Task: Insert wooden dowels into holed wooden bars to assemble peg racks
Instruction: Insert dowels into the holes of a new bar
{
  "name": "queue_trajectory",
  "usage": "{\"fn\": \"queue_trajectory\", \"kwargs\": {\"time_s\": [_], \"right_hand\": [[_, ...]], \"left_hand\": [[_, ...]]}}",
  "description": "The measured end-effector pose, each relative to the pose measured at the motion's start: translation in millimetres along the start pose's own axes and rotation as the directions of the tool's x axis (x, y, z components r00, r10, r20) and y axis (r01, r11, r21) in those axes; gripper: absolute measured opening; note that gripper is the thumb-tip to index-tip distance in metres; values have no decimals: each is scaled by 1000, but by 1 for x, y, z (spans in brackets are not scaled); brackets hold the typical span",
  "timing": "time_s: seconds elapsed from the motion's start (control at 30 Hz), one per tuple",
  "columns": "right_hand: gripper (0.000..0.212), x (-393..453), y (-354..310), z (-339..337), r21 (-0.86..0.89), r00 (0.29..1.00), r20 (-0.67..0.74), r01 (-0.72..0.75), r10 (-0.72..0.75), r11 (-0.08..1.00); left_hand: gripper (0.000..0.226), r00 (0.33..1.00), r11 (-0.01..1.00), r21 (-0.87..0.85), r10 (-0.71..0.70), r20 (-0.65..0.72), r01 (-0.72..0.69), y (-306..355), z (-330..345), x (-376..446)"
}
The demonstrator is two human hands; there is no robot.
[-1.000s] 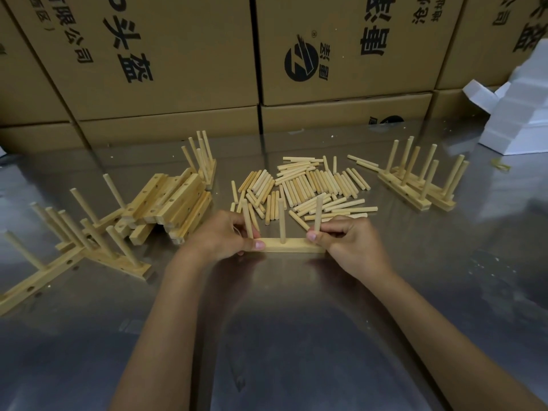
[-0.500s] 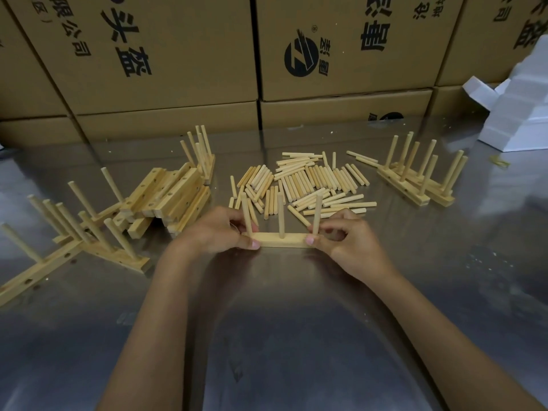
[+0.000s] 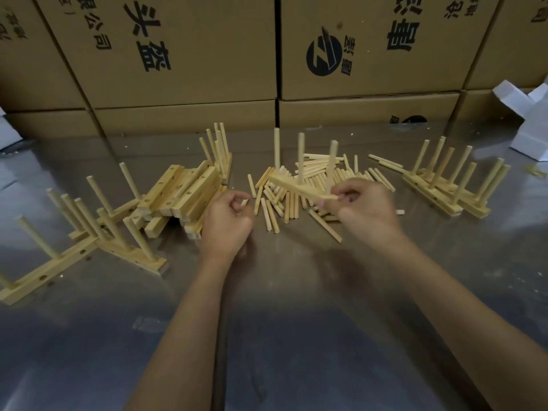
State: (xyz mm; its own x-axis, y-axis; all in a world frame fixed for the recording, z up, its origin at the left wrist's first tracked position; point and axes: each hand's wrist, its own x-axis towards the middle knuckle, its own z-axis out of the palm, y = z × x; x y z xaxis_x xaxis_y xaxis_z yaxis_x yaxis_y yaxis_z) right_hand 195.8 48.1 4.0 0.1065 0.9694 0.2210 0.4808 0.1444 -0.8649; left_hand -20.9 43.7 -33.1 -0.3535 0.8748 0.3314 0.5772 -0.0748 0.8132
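So the three-peg rack (image 3: 299, 185) is pinched at its near end by the right hand (image 3: 363, 206) and held up over the loose dowel pile (image 3: 311, 188), tilted. The left hand (image 3: 226, 222) is curled just left of the pile; anything gripped can't be made out.

1. A reflective metal table (image 3: 296, 336) filled the foreground.
2. Brown cardboard boxes (image 3: 184, 54) stood stacked along its far edge, printed with black characters.
3. A round black logo (image 3: 323, 59) marked 1 box at centre.
4. White foam pieces (image 3: 530, 126) lay at the far right, against the boxes.
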Motion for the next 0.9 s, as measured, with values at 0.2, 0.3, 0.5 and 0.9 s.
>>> {"fn": "queue_trajectory", "kwargs": {"time_s": [0.2, 0.3, 0.5, 0.9], "right_hand": [[15, 73, -49, 95, -138, 998, 49, -31, 38, 990], [20, 97, -61, 140, -283, 999, 35, -1, 11, 959], [30, 117, -67, 188, -397, 996, 85, 30, 4, 917], [49, 94, -91, 173, -331, 933, 357, 179, -53, 927]], "left_hand": [[24, 997, 953, 294, 70, 33, -77, -4, 9, 7], [22, 995, 956, 280, 80, 61, -94, -5, 11, 9], [23, 995, 961, 265, 62, 75, -80, -6, 11, 13], [25, 995, 966, 245, 61, 83, -80, -9, 15, 13]]}}
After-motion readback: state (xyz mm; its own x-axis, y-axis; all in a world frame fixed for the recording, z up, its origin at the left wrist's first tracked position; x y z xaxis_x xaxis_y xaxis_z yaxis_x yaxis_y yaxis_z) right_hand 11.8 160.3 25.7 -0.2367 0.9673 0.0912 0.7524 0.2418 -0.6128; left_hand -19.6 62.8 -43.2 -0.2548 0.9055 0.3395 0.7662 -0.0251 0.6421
